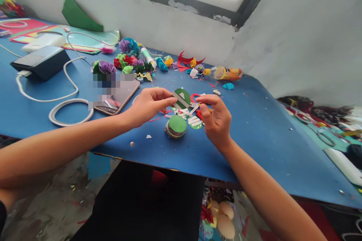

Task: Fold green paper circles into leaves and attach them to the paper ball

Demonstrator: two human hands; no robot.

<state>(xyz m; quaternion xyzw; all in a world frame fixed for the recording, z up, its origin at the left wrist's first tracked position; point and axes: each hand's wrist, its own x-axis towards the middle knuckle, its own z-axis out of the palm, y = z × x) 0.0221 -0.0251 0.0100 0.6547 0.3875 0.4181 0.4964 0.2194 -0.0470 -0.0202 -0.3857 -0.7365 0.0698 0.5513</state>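
My left hand point(154, 103) pinches a green paper circle point(182, 96) with pale strips across it, between thumb and forefinger. To its right, my right hand point(216, 120) is raised with curled fingers; a gap shows between thumb and forefinger, and I see nothing held there. Below both hands, a stack of round paper discs point(177, 125) with a green one on top rests on the blue table point(254, 135). Another green circle point(195, 122) with white strips lies beside the stack. White and red paper scraps point(181, 112) are scattered under my hands.
A phone point(118, 96), a roll of tape point(70, 112) and a black box-shaped device point(41, 63) with a white cable lie at left. Crumpled paper flowers point(124, 60) and a plastic bottle point(226, 73) are along the back. The wall point(209, 39) stands behind.
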